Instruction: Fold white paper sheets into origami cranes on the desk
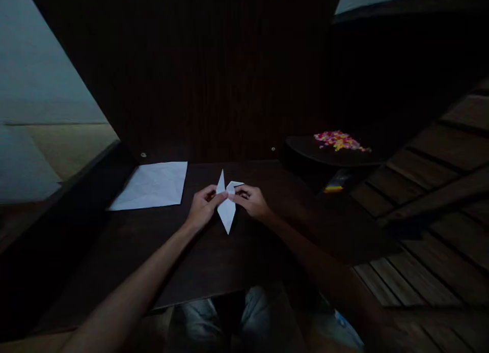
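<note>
A folded piece of white paper (227, 214), long and pointed at its near end, is held just over the dark desk (206, 271). On its left side, my left hand (203, 205) pinches it between thumb and fingers, close to a narrow point that stands upward. My right hand (252, 202) grips the right side, where a flap bends off to the right. Both thumbs rest near the middle of the paper and nearly meet. Some fingertips are hidden behind the folds.
A flat white sheet (153, 186) lies at the desk's back left. To the right, a rounded shelf (305, 148) bears a heap of pink and yellow pieces (338, 140). A dark panel (206, 78) rises behind the desk, and a low side wall (69, 210) borders its left.
</note>
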Demonstrator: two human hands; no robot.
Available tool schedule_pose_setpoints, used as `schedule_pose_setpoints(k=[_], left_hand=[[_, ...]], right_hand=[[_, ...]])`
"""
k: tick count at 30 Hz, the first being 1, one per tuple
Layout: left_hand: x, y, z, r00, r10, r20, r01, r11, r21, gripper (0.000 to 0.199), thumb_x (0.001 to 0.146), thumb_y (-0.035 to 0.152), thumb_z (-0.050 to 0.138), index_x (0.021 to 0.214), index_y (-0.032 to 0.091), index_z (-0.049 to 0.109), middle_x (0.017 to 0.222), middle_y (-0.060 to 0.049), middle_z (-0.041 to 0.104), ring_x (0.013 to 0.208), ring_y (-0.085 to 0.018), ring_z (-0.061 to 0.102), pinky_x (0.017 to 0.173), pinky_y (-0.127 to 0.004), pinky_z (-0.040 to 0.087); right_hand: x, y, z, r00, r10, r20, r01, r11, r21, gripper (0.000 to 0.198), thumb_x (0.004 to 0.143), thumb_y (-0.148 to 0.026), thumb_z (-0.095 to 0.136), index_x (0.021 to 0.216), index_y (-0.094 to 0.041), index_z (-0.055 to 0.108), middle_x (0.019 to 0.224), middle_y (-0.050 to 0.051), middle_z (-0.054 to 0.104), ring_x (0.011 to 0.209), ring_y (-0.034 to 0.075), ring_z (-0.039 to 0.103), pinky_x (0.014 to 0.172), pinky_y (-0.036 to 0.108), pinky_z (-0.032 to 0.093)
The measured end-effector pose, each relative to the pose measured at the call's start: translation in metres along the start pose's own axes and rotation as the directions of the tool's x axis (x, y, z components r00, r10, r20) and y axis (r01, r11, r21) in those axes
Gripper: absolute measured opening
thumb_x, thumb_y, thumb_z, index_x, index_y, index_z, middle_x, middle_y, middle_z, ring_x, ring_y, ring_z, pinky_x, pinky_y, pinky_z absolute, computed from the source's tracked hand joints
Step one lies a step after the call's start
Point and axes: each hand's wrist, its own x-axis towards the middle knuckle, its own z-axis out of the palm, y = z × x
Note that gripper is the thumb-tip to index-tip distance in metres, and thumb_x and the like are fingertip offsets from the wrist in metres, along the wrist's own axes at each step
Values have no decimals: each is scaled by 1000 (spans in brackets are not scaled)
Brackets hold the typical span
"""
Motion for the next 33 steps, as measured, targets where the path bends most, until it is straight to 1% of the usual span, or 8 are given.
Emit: schedule_pose_setpoints(k=[5,8,11,15,19,23,30,33], left_hand=[[1,-2,0,1000,2,3,-2,999,-45,23,69,37,72,75,16,65,67,3,61,60,-12,53,54,-21,38],[1,-3,2,1000,0,-16,-1,998,-70,27,67,40,74,77,16,66,69,2,63,61,-12,55,55,-22,40],[2,-4,3,999,-9,-46,4,994,-112,31,65,42,76,76,16,65,68,1,64,61,-13,57,57,-23,43],[4,-5,2,998,-12,-62,5,993,-116,32,64,43,77,79,16,68,72,0,67,66,-14,60,64,-25,46],[5,-5,1,999,-24,-27,21,995,-100,35,61,43,79,81,15,70,77,-4,71,74,-19,64,71,-29,49],[5,-7,0,999,-38,-14,36,994,-99,35,60,41,80,80,15,70,78,-5,72,74,-18,65,72,-30,49],[5,-11,-2,998,12,-60,-17,996,-84,28,60,38,80,72,16,68,70,-2,68,65,-15,61,65,-27,47],[5,-11,0,998,12,-67,-19,995,-100,29,60,38,80,74,16,68,72,-2,67,68,-16,60,66,-27,47]], right_hand=[[-2,1,2,1000,19,3,-19,1000,13,21,67,-36,71,72,-16,65,75,1,62,66,13,55,60,25,43],[-3,1,3,1000,29,5,-29,999,35,22,69,-37,70,77,-17,64,74,0,62,63,12,54,58,25,42],[-2,1,2,1000,12,11,-12,1000,13,21,67,-35,71,74,-17,62,72,-1,61,62,12,53,58,25,42],[0,3,0,999,16,-32,-16,1000,13,22,68,-37,71,70,-18,60,69,-1,59,62,12,53,58,25,41],[2,3,-2,996,9,-91,-6,999,31,25,67,-39,71,66,-18,58,65,-2,55,61,12,51,57,25,40],[2,2,-2,992,-6,-126,12,999,47,25,66,-40,72,65,-18,58,64,-2,54,61,12,50,57,25,40],[1,1,-2,997,65,-29,-62,994,88,28,64,-42,74,70,-18,61,67,-1,58,61,12,54,58,25,44],[1,1,-3,998,47,-33,-44,997,67,29,64,-43,75,69,-18,61,64,-1,58,57,11,53,53,25,44]])
